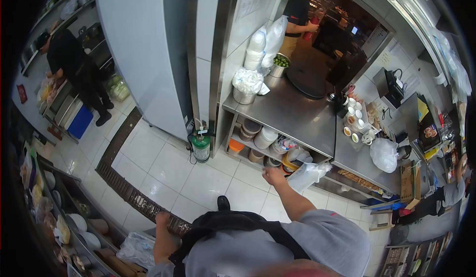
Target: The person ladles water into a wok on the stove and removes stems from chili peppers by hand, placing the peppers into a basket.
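My right hand (274,176) is held out in front of the lower counter shelves, its fingers curled closed with nothing showing in them. Just beyond my right forearm, a clear plastic bag (305,178) hangs by the counter front; I see no grip on it. My left hand (162,219) hangs low at my side above the floor drain grate (134,195), its fingers too small and foreshortened to make out. Near that hand, a clear plastic bag (136,248) lies on the left shelving.
A steel counter (297,113) carries a pot of green limes (280,63). Tubs stand beneath it, including an orange container (236,145). A green gas cylinder (201,149) stands on the tiles by a tall grey door (144,54). Co-workers (74,61) are at left, behind the pass-through and at right.
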